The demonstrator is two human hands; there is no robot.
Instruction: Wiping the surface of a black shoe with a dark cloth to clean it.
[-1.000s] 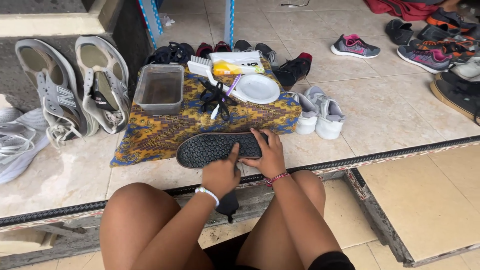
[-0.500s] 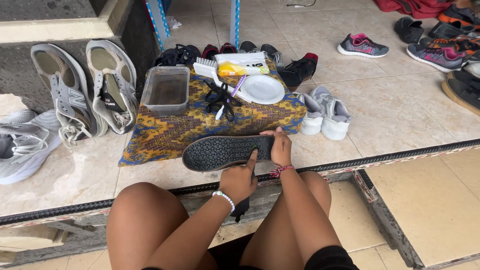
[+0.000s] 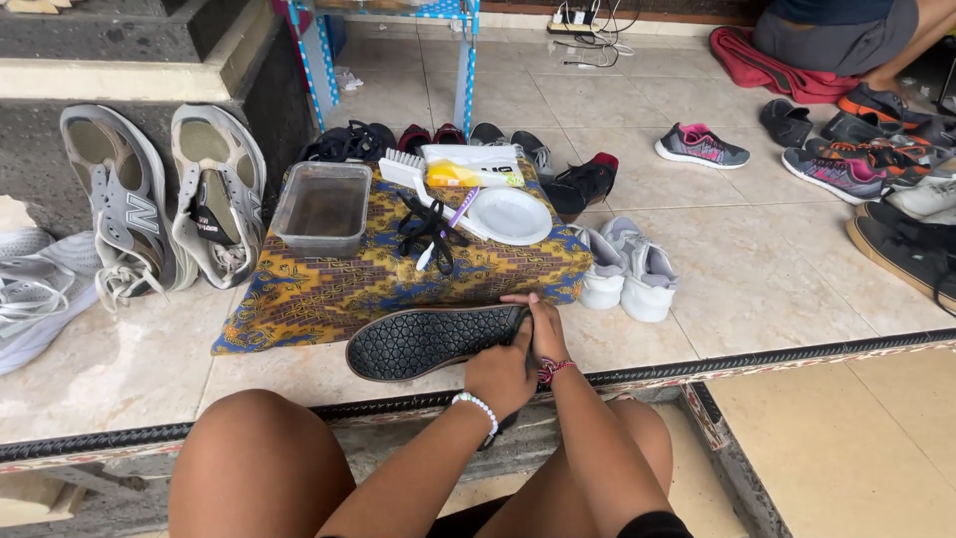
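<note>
A black shoe [image 3: 423, 342] lies on its side across the tiled ledge, its studded sole facing me. My left hand [image 3: 501, 379], with a white bead bracelet, grips the shoe's right end from below. My right hand [image 3: 544, 333], with a red bracelet, is closed over the same end from above, fingers along the top edge. My bare knees fill the bottom of the view. Part of the shoe's upper is hidden behind the sole.
Behind the shoe, a patterned cloth [image 3: 329, 289] carries a clear tub of brown water [image 3: 322, 207], a white brush [image 3: 402, 167], black laces [image 3: 426, 224] and a white plate [image 3: 509, 215]. Grey sneakers [image 3: 164, 204] lean at left, white shoes [image 3: 627, 269] sit at right, and several shoes and a seated person are far right.
The black shoe has shifted slightly lower and nearer to me. Both hands have slid toward its right end, and my left hand now sits under it.
</note>
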